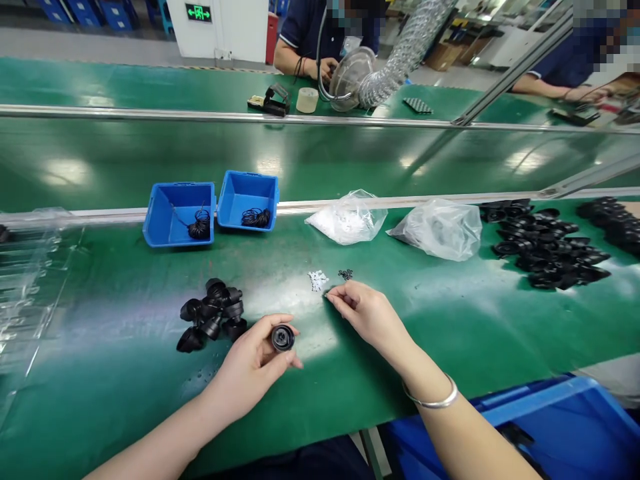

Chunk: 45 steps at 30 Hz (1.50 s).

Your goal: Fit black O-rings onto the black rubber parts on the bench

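Left grip [253, 357] is curled round a black round part [283, 338], its hollow end showing; the right grip [367, 310] has thumb and forefinger pinched together — whether on something tiny, I cannot tell. Beyond the left grip, two blue bins [173, 203] each hold a black coil [200, 228]; beyond the right lie two clear bags [445, 230], the left one with white contents. Right knuckles face up, a bracelet [436, 404] behind the wrist. Just past the right fingertips sit white pieces [317, 280] and black bits [345, 274] — black parts [215, 291] heap left of the left grip.
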Each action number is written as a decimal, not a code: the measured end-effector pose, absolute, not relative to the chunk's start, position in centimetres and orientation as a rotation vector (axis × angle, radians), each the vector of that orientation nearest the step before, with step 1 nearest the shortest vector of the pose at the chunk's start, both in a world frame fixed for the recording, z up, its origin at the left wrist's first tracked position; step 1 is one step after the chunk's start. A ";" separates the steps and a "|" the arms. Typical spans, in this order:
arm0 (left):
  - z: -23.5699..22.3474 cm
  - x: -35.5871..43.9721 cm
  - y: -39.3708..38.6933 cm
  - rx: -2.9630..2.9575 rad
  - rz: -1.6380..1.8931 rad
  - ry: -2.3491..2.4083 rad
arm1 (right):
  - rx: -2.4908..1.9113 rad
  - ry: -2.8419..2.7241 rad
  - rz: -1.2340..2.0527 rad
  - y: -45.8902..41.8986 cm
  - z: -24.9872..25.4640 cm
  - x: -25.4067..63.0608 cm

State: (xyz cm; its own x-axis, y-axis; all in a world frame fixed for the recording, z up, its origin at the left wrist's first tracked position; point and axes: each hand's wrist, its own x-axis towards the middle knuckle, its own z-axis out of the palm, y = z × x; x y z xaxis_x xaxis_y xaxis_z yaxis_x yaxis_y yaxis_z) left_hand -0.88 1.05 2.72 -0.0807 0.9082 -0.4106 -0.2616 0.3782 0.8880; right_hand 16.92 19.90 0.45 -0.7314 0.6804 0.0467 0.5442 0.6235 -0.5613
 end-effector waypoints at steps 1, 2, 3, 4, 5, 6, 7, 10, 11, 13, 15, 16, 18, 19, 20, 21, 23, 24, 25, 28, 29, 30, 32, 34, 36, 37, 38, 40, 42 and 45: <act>2.7 -0.9 1.0 0.693 1.095 1.320 | -0.989 -2.594 0.740 19.8 0.5 16.9; 2.6 -0.8 0.9 0.719 1.095 1.345 | -0.983 -2.584 0.713 19.6 0.6 16.8; 2.5 -0.8 0.8 0.740 1.098 1.362 | -0.971 -2.561 0.698 19.3 0.8 16.7; 2.3 -0.8 0.7 0.757 1.103 1.369 | -0.941 -2.530 0.704 18.9 1.1 16.5; 2.1 -0.7 0.6 0.773 1.112 1.370 | -0.887 -2.498 0.733 18.3 1.5 16.3; 1.8 -0.6 0.6 0.788 1.125 1.369 | -0.811 -2.471 0.781 17.6 1.9 16.0; 1.6 -0.6 0.5 0.807 1.139 1.374 | -0.715 -2.449 0.840 16.7 2.3 15.7; 1.2 -0.5 0.5 0.900 1.155 1.442 | -0.404 -2.428 0.937 14.0 2.8 14.7; 1.2 -0.5 0.6 0.930 1.142 1.476 | -0.332 -2.435 0.905 13.3 2.7 14.4; 1.4 -0.6 0.6 0.977 1.103 1.546 | -0.247 -2.471 0.779 12.3 2.2 13.9; 1.6 -0.7 0.6 1.007 1.076 1.602 | -0.217 -2.512 0.641 11.9 1.5 13.7; 1.7 -0.8 0.6 1.016 1.069 1.621 | -0.209 -2.524 0.583 11.8 1.2 13.7; 1.9 -0.8 0.7 1.023 1.071 1.634 | -0.189 -2.536 0.482 11.8 1.0 13.6; 1.9 -0.8 0.6 1.027 1.074 1.634 | -0.178 -2.542 0.438 11.8 1.0 13.7; 1.8 -0.8 0.6 1.036 1.076 1.637 | -0.169 -2.551 0.399 11.8 1.0 13.7; 1.7 -0.8 0.6 1.053 1.078 1.644 | -0.156 -2.566 0.367 11.7 1.1 13.6; 1.5 -0.8 0.6 1.098 1.077 1.663 | -0.133 -2.601 0.313 11.5 1.4 13.6; 1.4 -0.8 0.6 1.118 1.076 1.673 | -0.126 -2.617 0.295 11.4 1.5 13.6; 1.3 -0.8 0.5 1.134 1.077 1.679 | -0.121 -2.633 0.283 11.4 1.5 13.5; 1.1 -0.8 0.5 1.156 1.075 1.686 | -0.109 -2.652 0.266 11.4 1.5 13.5; 1.1 -0.8 0.5 1.163 1.075 1.686 | -0.108 -2.648 0.264 11.5 1.5 13.5; 1.1 -0.8 0.5 1.168 1.074 1.686 | -0.108 -2.642 0.265 11.5 1.4 13.5; 1.0 -0.9 0.6 1.176 1.075 1.689 | -0.110 -2.631 0.286 11.5 1.3 13.4; 1.0 -1.0 0.6 1.167 1.075 1.692 | -0.125 -2.642 0.329 11.5 1.3 13.3; 1.0 -1.1 0.6 1.128 1.061 1.690 | -0.127 -2.653 0.387 11.7 1.6 13.2; 0.9 -1.1 0.6 1.095 1.054 1.680 | -0.118 -2.652 0.442 12.1 1.9 13.3; 0.9 -1.1 0.6 1.052 1.056 1.655 | -0.127 -2.636 0.513 12.6 2.1 13.6; 0.8 -1.0 0.7 0.940 1.084 1.559 | -0.267 -2.552 0.633 14.3 2.6 14.5; 0.6 -0.9 0.7 0.833 1.112 1.459 | -0.618 -2.465 0.618 16.6 2.7 15.9; 0.2 -0.8 0.7 0.763 1.095 1.415 | -1.136 -2.506 0.423 19.8 2.0 18.0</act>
State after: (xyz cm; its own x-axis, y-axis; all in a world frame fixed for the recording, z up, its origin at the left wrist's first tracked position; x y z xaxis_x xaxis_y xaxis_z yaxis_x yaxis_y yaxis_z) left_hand -0.82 0.73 0.23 -0.1556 0.9138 -0.3752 -0.1343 0.3567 0.9245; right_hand 17.97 19.80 2.02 -0.6142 0.7646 0.1955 0.6579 0.6329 -0.4083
